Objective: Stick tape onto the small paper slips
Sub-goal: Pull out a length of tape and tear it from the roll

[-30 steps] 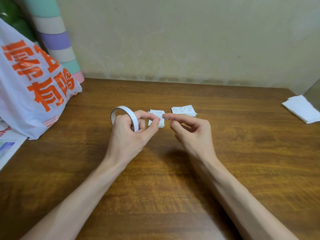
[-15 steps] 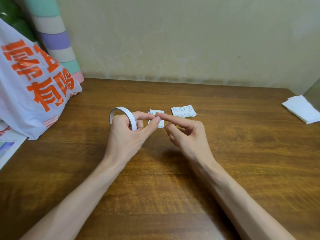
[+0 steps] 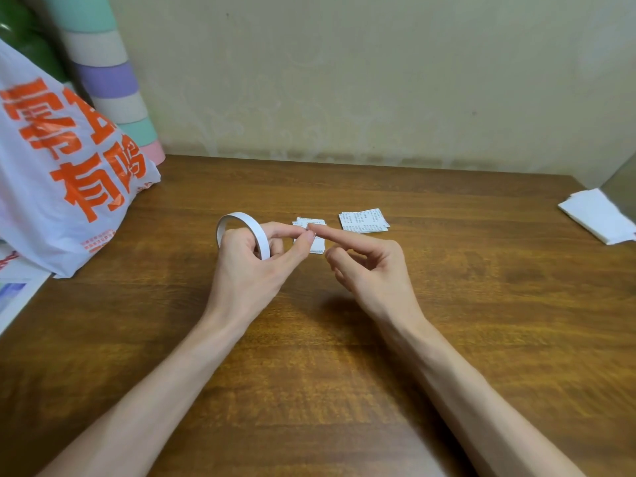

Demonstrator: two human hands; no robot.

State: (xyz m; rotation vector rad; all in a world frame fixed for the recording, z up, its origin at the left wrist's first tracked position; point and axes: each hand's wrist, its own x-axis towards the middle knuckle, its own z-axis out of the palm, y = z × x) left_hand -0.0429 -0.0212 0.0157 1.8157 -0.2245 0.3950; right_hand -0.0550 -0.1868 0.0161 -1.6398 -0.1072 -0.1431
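A wooden worktop, hemmed by a printed plastic bag at left, offers open room toward its near edge. The left hand grips a white tape roll; the right hand, holding nothing, touches an outstretched forefinger to the left thumb tip. Just behind, two piles of paper slips show no tape, so the sticking seems still ahead.

The left hand and right hand are bare (forearms too).
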